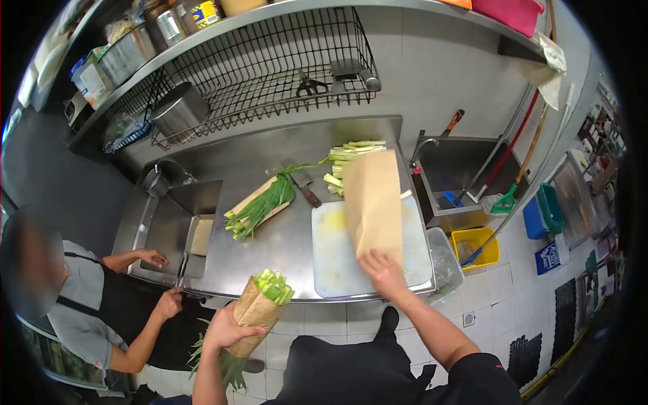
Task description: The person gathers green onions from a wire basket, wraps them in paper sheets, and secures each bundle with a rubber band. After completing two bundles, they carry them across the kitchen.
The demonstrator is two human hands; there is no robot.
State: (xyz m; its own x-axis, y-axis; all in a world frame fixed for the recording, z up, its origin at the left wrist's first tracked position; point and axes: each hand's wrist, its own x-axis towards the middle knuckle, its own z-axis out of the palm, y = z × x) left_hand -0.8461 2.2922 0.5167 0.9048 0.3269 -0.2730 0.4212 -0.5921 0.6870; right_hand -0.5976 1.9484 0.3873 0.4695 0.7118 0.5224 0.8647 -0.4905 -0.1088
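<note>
My left hand [229, 329] is wrapped around a bundle of green stalks in brown paper [254, 312], held in front of the counter's edge. Pale cut ends show at its top and long leaves hang below. My right hand [385, 273] grips the near end of a brown paper piece [375, 196], perhaps a flat bag, over the white cutting board [329, 266]. Part of a pile of cut pale-green stalks [335, 181] is hidden behind it. To the left, green leafy stalks [268, 202] lie on another brown paper, beside a knife [307, 192].
A co-worker [101, 290] stands at the left sink [196, 202], hands near its rim. A wire rack [263, 74] hangs above the steel counter [270, 260]. On the right are a second sink [466, 162], long handles leaning there, a yellow bin [489, 236] and a clear bin [445, 260].
</note>
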